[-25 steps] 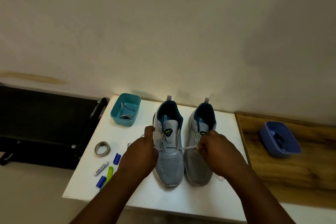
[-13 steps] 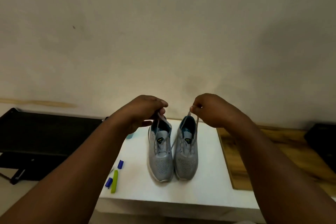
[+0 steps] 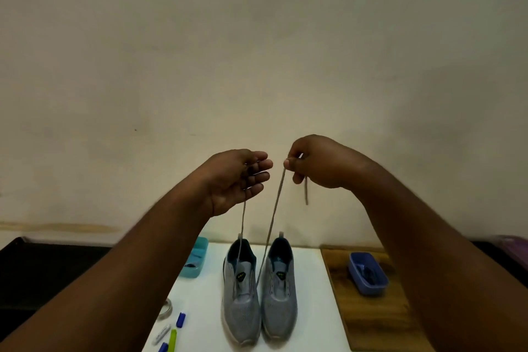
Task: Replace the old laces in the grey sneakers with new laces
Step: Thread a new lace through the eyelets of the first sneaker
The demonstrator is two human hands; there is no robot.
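Note:
Two grey sneakers with teal lining stand side by side on the white table (image 3: 314, 308), toes toward me: the left sneaker (image 3: 241, 311) and the right sneaker (image 3: 281, 308). A grey lace (image 3: 274, 208) rises in two strands from the left sneaker's eyelets. My left hand (image 3: 234, 180) is raised high above the shoes, palm toward me, and holds one strand. My right hand (image 3: 317, 163) pinches the other strand at the same height; the short tail hangs below its fingers. How the left thumb lies on the lace is hidden.
A teal tub (image 3: 197, 260) sits at the table's back left, partly behind my left arm. A blue tub (image 3: 368, 274) rests on the wooden surface (image 3: 371, 317) to the right. A tape roll (image 3: 165, 307), a green marker (image 3: 173, 340) and a blue cap (image 3: 180, 319) lie front left.
Both hands rose from the left sneaker's eyelets to well above the shoes, drawing the two lace strands up and taut. The camera tilted upward.

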